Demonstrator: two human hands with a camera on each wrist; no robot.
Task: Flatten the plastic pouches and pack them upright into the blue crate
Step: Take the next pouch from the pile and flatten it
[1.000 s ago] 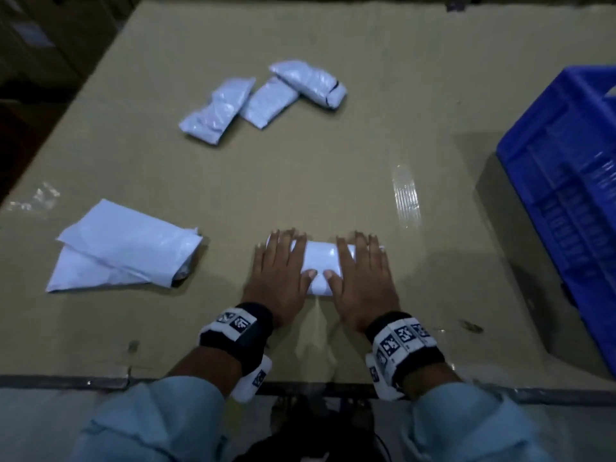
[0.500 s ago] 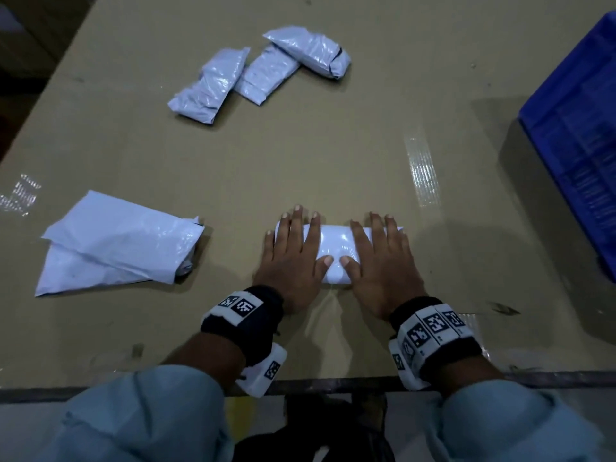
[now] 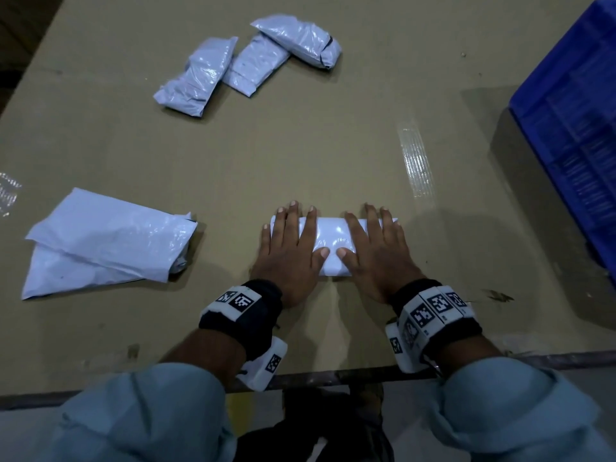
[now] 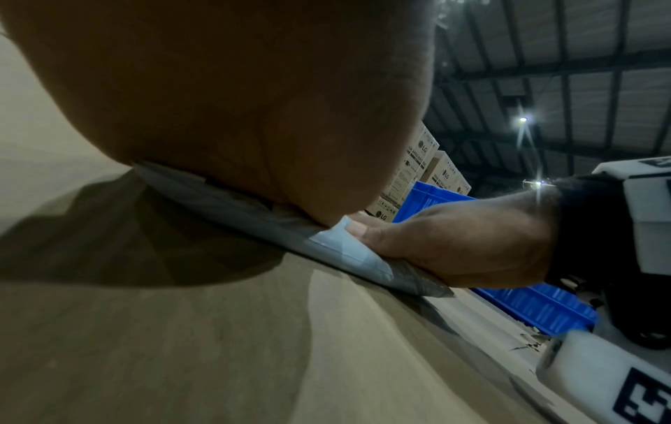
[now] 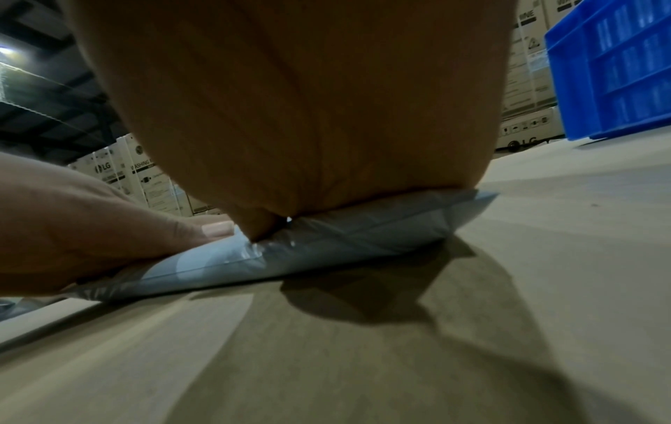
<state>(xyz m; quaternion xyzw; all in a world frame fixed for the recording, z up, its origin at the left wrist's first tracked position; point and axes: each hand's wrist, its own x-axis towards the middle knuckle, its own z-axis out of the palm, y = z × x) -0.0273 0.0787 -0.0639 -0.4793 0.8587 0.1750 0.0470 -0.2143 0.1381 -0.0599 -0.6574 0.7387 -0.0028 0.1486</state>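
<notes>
Head view, hands: left hand and right hand lie side by side, palms down, fingers straight and spread, pressing on a white pouch; neither has a grip on anything.
Head view, pouch: flat on the cardboard-brown tabletop near its front edge, thumbs almost meeting over its middle.
Head view, other pouches: three small pouches lie in a cluster at the far side; two larger bags lie overlapped at the left.
Head view, crate: blue crate stands on the tabletop at the right, well apart from the hands.
Left wrist view: the left palm bears on the pouch; the right hand's thumb lies on it too, the crate behind.
Right wrist view: the right palm squashes the pouch; stacked cartons stand behind.
</notes>
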